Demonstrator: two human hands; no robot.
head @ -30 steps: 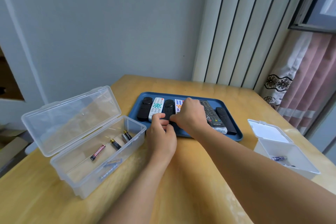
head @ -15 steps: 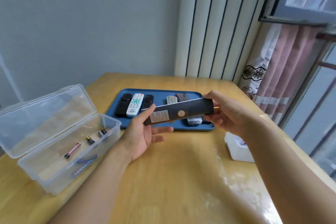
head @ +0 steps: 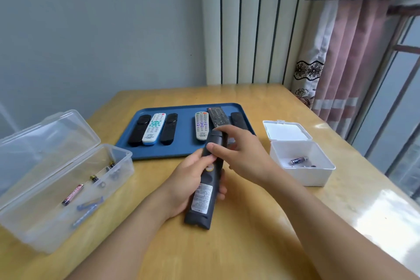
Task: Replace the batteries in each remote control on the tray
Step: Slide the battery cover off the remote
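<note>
**Inspection note: dark remote held face-down above the desk**

The left hand [head: 188, 185] grips a long dark grey plastic remote control [head: 205, 185] from below, fingers [head: 221, 191] curled round its right edge and the thumb laid across its back. The remote is back side up, with a white printed label and a small round sticker showing, its near end toward the person and its far end reaching the front edge of the blue rectangular plastic tray [head: 184, 153]. The right hand [head: 241, 154] pinches the far part of the remote, thumb on the back and forefinger at the far tip; the other fingers are spread apart and loosely bent.

On the tray lie six further remotes in two groups: a black one [head: 139, 129], a white one with green buttons [head: 154, 128] and another black one [head: 169, 128] at left; a grey-white one with purple buttons [head: 201, 125], a black many-buttoned one [head: 217, 116] and a plain black one [head: 237, 119] at right (the last two partly hidden by the right hand).

Left of the tray stands an open clear plastic lidded box [head: 109, 179] holding several loose batteries, among them a red-pink one [head: 72, 194]. Right of the tray stands an open white plastic box [head: 302, 175] containing a dark battery [head: 297, 161]. All rest on the light wooden desk [head: 250, 245].
</note>
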